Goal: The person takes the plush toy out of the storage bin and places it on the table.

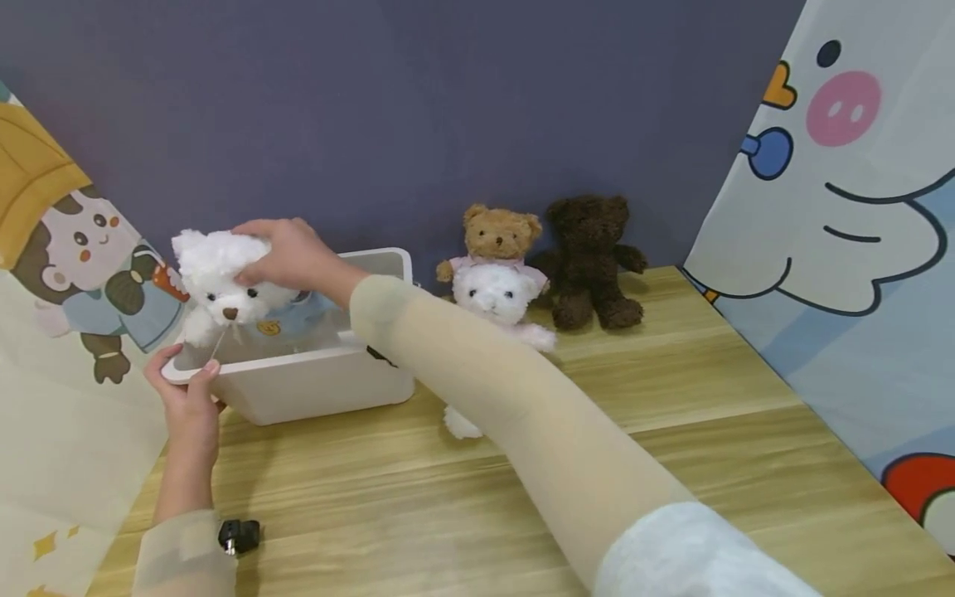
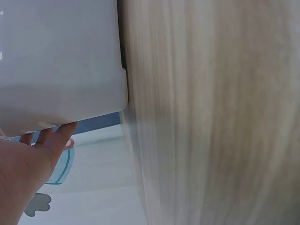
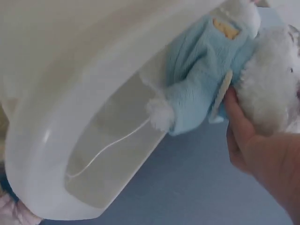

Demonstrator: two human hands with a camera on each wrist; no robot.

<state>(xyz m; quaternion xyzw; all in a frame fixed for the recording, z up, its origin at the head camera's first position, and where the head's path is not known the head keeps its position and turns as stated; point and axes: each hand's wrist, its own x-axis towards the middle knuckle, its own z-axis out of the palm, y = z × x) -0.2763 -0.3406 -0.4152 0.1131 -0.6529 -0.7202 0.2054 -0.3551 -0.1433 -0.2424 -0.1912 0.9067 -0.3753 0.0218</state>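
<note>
A white teddy bear (image 1: 216, 265) in a light blue sweater (image 3: 201, 75) lies tilted in a white plastic bin (image 1: 328, 385), its head above the left end of the rim. My right hand (image 1: 294, 259) grips the bear behind the head; in the right wrist view its fingers curl at the neck and sweater. A thin white string runs from near one paw into the bin. My left hand (image 1: 191, 406) holds the bin's near left corner, thumb over the rim. Under that rim its fingers (image 2: 58, 138) press the outer wall in the left wrist view.
Right of the bin, a light brown teddy bear (image 1: 501, 234) sits behind another white plush bear (image 1: 492, 292), partly hidden by my right sleeve. A dark brown teddy bear (image 1: 593, 265) leans against the grey-blue back wall (image 1: 477, 108). Printed side panels border the wooden table (image 1: 388, 514).
</note>
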